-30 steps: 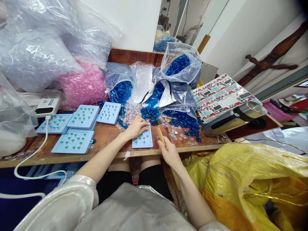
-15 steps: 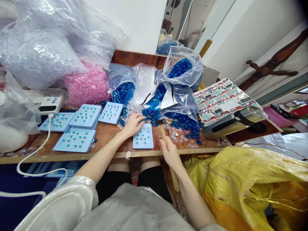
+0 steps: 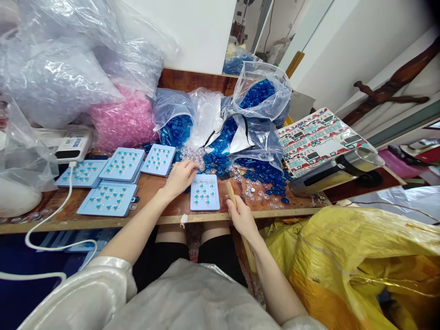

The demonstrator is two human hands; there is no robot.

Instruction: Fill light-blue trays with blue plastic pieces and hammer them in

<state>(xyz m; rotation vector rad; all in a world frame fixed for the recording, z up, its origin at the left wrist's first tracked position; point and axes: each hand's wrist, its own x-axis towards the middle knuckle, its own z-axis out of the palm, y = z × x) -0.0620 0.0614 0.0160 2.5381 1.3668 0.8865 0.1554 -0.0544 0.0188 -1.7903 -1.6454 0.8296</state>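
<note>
A light-blue square plate (image 3: 205, 204) with several small teal pieces set in it lies at the table's front edge, between my hands. Just left of its upper corner is my left hand (image 3: 179, 178), fingers bent together at the edge of a pile of small clear plastic pieces (image 3: 192, 155). Whatever those fingertips hold, if anything, is hidden. My right hand (image 3: 242, 216) is wrapped round the wooden handle of a hammer (image 3: 231, 191). The hammer's dark head lies up by the loose pieces, right of the plate, and its handle runs down past the table edge.
More filled light-blue plates (image 3: 106, 200) lie at the left, near a white power strip (image 3: 73, 145). Blue pieces (image 3: 271, 178) spill from clear bags behind. A metal flask (image 3: 330, 174) lies by a printed box (image 3: 319, 137). A yellow sack (image 3: 343, 247) stands at the right.
My left hand has moved left off the upper part of the plate to the edge of the clear pieces. My right hand still grips the hammer in nearly the same place.
</note>
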